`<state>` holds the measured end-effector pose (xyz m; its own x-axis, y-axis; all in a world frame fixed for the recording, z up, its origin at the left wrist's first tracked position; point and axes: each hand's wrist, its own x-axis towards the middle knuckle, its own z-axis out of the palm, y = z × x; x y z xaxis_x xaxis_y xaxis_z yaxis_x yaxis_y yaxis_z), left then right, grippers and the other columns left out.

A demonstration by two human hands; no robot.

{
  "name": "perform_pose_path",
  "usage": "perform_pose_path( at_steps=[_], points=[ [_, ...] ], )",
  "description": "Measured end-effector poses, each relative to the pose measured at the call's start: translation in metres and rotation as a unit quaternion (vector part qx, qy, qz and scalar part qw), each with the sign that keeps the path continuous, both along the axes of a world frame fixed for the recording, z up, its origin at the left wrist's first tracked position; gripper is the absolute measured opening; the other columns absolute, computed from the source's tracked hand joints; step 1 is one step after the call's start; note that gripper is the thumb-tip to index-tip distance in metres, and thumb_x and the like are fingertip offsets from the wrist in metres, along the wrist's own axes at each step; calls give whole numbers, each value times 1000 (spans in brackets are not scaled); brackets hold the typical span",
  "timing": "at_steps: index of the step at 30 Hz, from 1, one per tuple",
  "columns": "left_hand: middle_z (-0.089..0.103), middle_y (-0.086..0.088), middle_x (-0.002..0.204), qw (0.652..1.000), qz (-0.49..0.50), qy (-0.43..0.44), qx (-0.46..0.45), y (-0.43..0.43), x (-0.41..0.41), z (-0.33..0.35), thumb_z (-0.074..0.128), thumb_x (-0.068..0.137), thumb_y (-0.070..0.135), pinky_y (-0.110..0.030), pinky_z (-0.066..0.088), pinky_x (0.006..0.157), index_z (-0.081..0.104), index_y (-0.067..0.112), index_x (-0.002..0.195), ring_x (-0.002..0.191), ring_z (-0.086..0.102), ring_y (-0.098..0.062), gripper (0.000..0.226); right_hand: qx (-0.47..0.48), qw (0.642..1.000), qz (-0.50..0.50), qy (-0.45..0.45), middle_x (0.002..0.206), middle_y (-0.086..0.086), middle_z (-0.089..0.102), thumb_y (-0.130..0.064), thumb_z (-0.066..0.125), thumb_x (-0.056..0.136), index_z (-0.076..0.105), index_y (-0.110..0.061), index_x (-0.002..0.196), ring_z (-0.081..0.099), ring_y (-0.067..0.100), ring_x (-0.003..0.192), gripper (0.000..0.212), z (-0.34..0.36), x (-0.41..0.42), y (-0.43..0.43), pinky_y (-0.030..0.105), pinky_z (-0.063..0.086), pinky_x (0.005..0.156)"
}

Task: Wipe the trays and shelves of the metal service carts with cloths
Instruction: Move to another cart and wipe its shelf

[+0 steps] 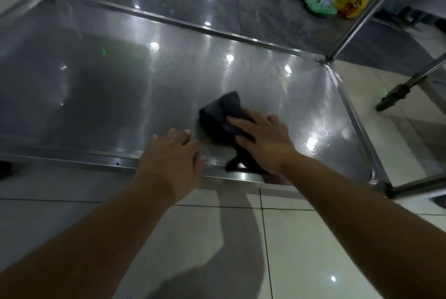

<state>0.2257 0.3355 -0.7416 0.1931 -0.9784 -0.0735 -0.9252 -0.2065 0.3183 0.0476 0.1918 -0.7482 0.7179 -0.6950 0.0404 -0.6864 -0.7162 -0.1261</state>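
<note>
Low metal shelf [96, 81] of a service cart, viewed from above. Right hand [263, 140] laid palm-down on a dark cloth [222, 112]; fingers extended and slightly spread, pressed flat on the fabric, not curled round it. Cloth bunched under and ahead of the right fingertips, with a tail trailed back beneath the wrist onto the shelf's near rim. Right forearm stretched forward from the lower right. Left hand [172, 156] set palm-down just left of the cloth, fingers relaxed and lightly bent, tips rested on bare steel just past the near rim, nothing held. Rippled glare noted right of the right fingers. Plastic bags [318, 5] seen far beyond the fingertips, upper right.
</note>
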Motion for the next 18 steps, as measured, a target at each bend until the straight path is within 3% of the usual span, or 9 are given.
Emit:
perform_pose_path(
  at_steps=[2, 4, 6, 8, 11, 13, 15, 18],
  points=[
    [45, -2, 139, 1000, -2, 1, 3, 1, 0, 0, 40, 94, 40, -46, 24, 110, 56, 20, 124, 126, 42, -26, 39, 15, 998, 61, 6, 148, -12, 34, -52, 33, 91, 35, -53, 135, 40, 20, 108, 44, 6, -31, -8, 33, 30, 89],
    [44, -2, 140, 1000, 1, -4, 5, 1, -1, -1, 40, 94, 40, -46, 24, 110, 56, 21, 124, 128, 41, -26, 39, 15, 996, -85, 18, 150, -9, 33, -45, 41, 94, 38, -49, 137, 42, 30, 116, 43, 9, -64, -32, 38, 32, 96],
    [44, -2, 138, 1000, 3, -20, 14, -1, -4, 1, 38, 94, 41, -47, 25, 109, 55, 20, 123, 127, 42, -27, 39, 58, 950, -306, 8, 152, -6, 28, -41, 41, 96, 33, -47, 140, 35, 37, 122, 45, 14, -85, -49, 43, 29, 99],
    [48, -3, 129, 999, 7, -48, 25, -4, -9, 4, 38, 93, 45, -46, 33, 103, 57, 18, 117, 120, 46, -28, 41, 66, 912, -404, 9, 152, -4, 24, -43, 36, 96, 27, -46, 143, 30, 37, 125, 47, 13, -79, -45, 47, 27, 99],
    [52, -7, 116, 994, 18, -96, 40, -12, -18, 13, 39, 91, 48, -40, 41, 91, 59, 14, 111, 109, 49, -28, 44, 35, 952, -301, 36, 152, -7, 22, -47, 34, 96, 24, -50, 141, 32, 32, 121, 46, 7, -58, -10, 44, 28, 93],
    [47, -8, 127, 994, 3, -108, 36, -19, -27, 13, 42, 91, 45, -40, 40, 95, 56, 13, 118, 118, 45, -30, 44, 10, 988, -152, 5, 150, -10, 26, -50, 32, 94, 28, -52, 138, 33, 26, 116, 44, 2, -61, 17, 41, 28, 92],
    [34, -7, 145, 995, -40, -82, 29, -25, -38, 8, 43, 93, 41, -43, 33, 105, 45, 14, 132, 134, 31, -30, 48, 42, 997, -52, -33, 147, -14, 31, -53, 30, 91, 33, -53, 136, 35, 21, 112, 45, 6, -80, 32, 40, 31, 92],
    [24, -6, 152, 994, -79, -59, 43, -31, -53, -2, 34, 97, 37, -46, 29, 110, 33, 17, 141, 138, 24, -31, 48, 34, 996, -78, -18, 148, -12, 33, -51, 34, 94, 36, -52, 136, 38, 24, 117, 42, 11, -124, 9, 43, 35, 97]
  ],
)
